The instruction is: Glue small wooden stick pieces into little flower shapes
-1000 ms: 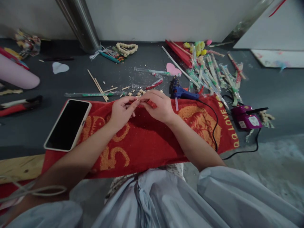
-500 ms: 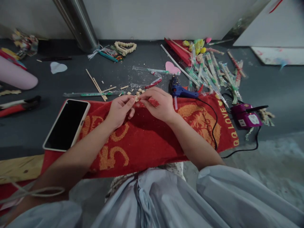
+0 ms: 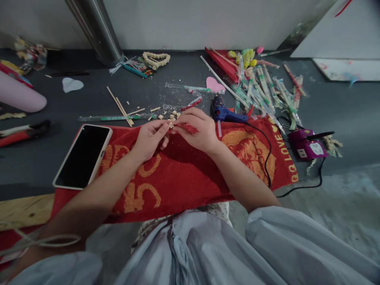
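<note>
Between the fingertips of my left hand (image 3: 151,138) is a small pale wooden piece (image 3: 171,124), pinched by thumb and forefinger. My right hand (image 3: 198,130) is closed too, its thumb and forefinger meeting the same little piece from the other side. Its exact shape is too small to make out. Both hands hover over the upper edge of a red towel (image 3: 190,178) with orange patterns. Just beyond the fingertips lie several small wooden bits (image 3: 173,115) and crumbs on the dark table.
A phone (image 3: 84,156) lies left on the towel. Right of my hands sits a blue glue gun (image 3: 227,114), its cord crossing the towel. Thin sticks (image 3: 120,106), wrapped chopsticks (image 3: 267,89), pliers (image 3: 25,132) and a purple box (image 3: 307,143) lie around. A metal post (image 3: 96,31) stands behind.
The right hand's fingers have shifted slightly around the small piece, its thumb closing in nearer the forefinger. The left hand has stayed almost still.
</note>
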### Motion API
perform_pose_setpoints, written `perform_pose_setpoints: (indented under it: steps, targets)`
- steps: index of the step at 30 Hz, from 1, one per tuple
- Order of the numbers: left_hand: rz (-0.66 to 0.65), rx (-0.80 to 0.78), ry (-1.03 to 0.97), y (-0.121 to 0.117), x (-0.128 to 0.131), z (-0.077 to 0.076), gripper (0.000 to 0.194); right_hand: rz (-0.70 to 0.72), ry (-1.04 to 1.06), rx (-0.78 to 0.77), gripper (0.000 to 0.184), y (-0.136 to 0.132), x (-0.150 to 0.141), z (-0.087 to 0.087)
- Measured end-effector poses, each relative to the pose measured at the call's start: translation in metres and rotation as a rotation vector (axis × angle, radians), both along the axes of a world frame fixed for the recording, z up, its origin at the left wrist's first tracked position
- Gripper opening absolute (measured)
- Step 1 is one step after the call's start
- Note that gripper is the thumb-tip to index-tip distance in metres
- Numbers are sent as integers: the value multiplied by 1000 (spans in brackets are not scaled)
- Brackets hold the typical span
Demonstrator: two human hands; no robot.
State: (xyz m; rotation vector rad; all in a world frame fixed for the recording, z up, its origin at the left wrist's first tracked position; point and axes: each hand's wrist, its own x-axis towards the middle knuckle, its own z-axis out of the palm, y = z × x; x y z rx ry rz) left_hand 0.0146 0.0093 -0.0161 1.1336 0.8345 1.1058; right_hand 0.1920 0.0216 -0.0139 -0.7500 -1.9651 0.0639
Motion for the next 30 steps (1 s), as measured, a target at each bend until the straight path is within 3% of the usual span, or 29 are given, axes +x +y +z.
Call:
perform_pose_setpoints:
  steps: [9, 20, 30]
  targets:
    - [49, 46, 83, 2, -2, -6, 51, 7, -2, 91, 7, 0, -2, -2]
    - [66, 143, 223, 2, -3, -7, 51, 65, -72, 60, 9, 3, 1, -2]
    - [69, 131, 249, 3, -3, -7, 54, 130, -109, 1, 11, 3, 1, 0]
